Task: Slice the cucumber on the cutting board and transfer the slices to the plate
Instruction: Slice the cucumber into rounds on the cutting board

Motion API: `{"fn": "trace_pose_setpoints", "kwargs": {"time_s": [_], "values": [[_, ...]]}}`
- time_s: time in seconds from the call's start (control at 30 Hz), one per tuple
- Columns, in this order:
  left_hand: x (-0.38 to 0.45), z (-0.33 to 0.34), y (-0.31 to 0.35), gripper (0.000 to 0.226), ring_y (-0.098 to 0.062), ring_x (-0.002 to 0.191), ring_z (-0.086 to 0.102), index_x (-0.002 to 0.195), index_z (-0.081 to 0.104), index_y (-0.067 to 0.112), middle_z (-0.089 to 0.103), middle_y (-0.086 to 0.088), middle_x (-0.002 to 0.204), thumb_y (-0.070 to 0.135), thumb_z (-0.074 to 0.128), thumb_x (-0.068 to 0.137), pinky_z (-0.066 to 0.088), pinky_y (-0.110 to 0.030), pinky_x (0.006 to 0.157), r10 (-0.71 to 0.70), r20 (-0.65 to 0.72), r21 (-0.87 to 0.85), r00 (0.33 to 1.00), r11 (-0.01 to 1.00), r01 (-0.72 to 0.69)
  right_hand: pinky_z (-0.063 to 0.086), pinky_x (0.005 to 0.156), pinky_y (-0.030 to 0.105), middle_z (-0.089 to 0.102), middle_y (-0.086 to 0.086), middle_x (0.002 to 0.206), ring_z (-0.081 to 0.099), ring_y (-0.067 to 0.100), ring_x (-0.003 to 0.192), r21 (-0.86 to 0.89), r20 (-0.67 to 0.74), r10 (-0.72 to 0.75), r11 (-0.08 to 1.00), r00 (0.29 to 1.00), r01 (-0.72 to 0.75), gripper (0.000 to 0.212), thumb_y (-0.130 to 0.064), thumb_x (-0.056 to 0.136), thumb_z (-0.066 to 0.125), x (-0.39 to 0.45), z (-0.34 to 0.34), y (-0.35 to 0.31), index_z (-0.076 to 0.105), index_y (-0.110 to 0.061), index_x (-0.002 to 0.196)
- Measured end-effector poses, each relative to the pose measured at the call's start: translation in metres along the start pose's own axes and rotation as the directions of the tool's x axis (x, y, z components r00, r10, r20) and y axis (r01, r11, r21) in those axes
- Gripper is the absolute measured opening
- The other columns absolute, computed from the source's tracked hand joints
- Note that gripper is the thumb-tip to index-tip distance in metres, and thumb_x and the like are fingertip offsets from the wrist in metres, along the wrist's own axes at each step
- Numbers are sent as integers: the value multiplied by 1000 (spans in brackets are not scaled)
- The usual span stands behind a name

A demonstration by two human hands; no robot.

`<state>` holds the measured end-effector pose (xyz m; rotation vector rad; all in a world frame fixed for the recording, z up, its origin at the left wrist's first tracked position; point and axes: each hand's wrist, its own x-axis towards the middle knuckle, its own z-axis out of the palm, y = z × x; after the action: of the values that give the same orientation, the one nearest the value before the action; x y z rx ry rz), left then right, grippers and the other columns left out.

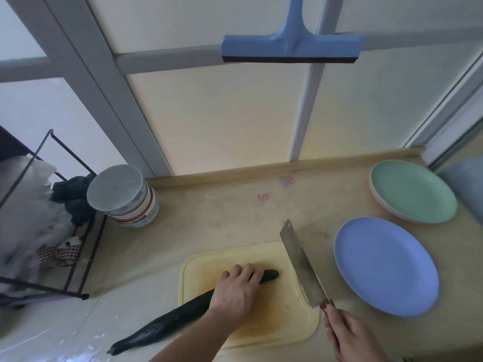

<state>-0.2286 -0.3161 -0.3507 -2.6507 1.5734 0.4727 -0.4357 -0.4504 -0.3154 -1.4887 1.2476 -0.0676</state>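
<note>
- Cucumber (183,307) lies slantwise, its far tip on the board (282,327), its long near end hanging off the board's left edge over the counter (222,212). No slice is cut yet, as far as you can see.
- Your left hand (236,290) lies over the cucumber near its far end, fingers curled down around it. Keep the fingertips tucked back from the tip, knuckles toward the blade.
- Your right hand (347,335) grips the handle of the cleaver (303,267), whose blade hangs tilted above the board's right edge, apart from the cucumber.
- Bring the blade square across the cucumber at the free tip, just beyond your fingers, and press straight down to the board.
- Slide more of the cucumber onto the board first if you can; the overhanging end will likely rock under pressure.
- Keep slices even, walking the left hand back after each cut.
- Blue plate (386,267) waits just right of the board, the green plate (413,192) farther back; the blue one looks the handier target.
</note>
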Motion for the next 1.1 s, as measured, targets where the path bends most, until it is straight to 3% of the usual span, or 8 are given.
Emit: {"fn": "trace_pose_setpoints", "kwargs": {"time_s": [0.13,0.23,0.33,0.47,0.63,0.8,1.0,1.1], "values": [[3,-4,4,42,-28,124,40,149,30,20,35,-3,147,36,27,110,35,-41,104,-13,-41,-13,999,1000,12,44,58,32,51,1,45,51,15,46,-75,47,-65,995,997,68,43,-40,93,55,-6,9,6,56,-16,57],[8,-4,6,45,-27,129,38,153,22,24,32,-1,152,31,32,109,34,-39,106,26,-52,-55,998,998,-29,44,56,29,54,2,47,51,15,46,-100,151,-73,991,986,89,45,-34,96,54,-10,9,2,53,-16,55],[11,-6,7,57,-29,127,37,152,14,33,29,-3,151,17,43,105,37,-41,104,76,-38,-45,996,996,-78,40,57,21,59,0,53,52,14,50,-93,301,22,996,953,6,36,-28,99,49,-10,6,-6,57,-8,69],[11,-10,11,61,-31,127,35,152,15,33,27,-6,150,15,45,103,39,-42,99,86,6,-12,996,996,-86,37,58,27,55,6,56,49,17,53,-68,384,121,992,915,-102,22,-21,98,54,-5,8,-13,55,-7,81],[14,-5,7,61,-31,118,40,152,21,28,33,-6,145,12,48,100,44,-41,79,189,8,35,982,981,-189,36,53,19,49,-8,39,48,5,45,-253,222,79,967,972,-21,45,-46,95,50,-6,26,-24,54,-22,57],[17,17,-8,71,-20,87,57,132,51,29,59,4,110,26,82,68,53,-28,65,352,-181,49,918,936,-349,34,53,16,49,-18,38,48,3,54,-324,120,-1,945,993,40,52,-44,97,47,-13,39,-32,41,-29,47],[19,19,-8,56,-20,88,53,128,55,27,60,3,106,22,74,75,53,-30,69,356,-314,26,880,930,-367,35,54,17,46,-10,40,46,4,51,-289,107,1,957,994,30,55,-45,98,43,-12,39,-35,40,-26,46],[20,18,-11,44,-20,94,50,129,52,25,60,2,111,21,53,86,54,-29,71,343,-326,-26,881,928,-371,35,53,17,47,-10,38,46,4,50,-285,111,24,958,993,8,57,-45,99,42,-13,39,-36,42,-25,45]]}}
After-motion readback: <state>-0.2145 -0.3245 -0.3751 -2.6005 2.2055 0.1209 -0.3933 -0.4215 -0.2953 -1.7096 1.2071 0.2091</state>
